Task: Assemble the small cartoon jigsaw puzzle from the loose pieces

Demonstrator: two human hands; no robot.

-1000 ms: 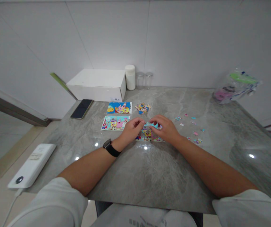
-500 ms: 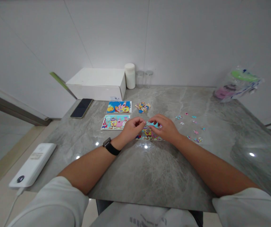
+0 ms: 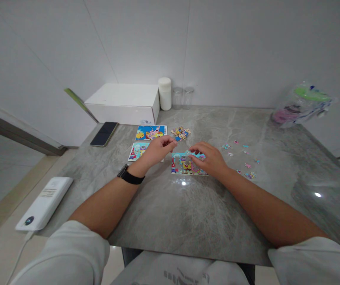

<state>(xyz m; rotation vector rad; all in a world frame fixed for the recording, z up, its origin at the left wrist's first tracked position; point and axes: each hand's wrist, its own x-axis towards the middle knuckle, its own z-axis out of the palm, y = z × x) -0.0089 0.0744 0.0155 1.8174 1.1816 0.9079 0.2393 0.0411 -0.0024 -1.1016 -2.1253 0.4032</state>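
A partly assembled cartoon jigsaw puzzle [image 3: 182, 166] lies flat on the grey table, with grey gaps in its picture. Over its upper right part, my right hand [image 3: 208, 158] pinches a small pale puzzle piece [image 3: 188, 152] between thumb and fingertips. My left hand [image 3: 158, 149] is raised to the puzzle's upper left, thumb and index finger drawn together; whether anything sits between them is too small to tell. Beneath that hand is a picture card [image 3: 135, 152], partly covered. A second, blue picture card [image 3: 146, 133] lies behind it, beside a heap of puzzle pieces [image 3: 181, 133].
Several loose puzzle pieces [image 3: 248, 166] are scattered to the right. At the back stand a white box [image 3: 119, 113], a white bottle [image 3: 165, 95] and two clear jars [image 3: 188, 99]. A phone [image 3: 104, 133] and a white power bank [image 3: 47, 202] lie left; a plastic bag [image 3: 300, 107] is far right.
My left hand has moved up and left, away from the puzzle and my right hand, uncovering the puzzle's left side. My right hand stays over the puzzle. The view has shifted slightly.
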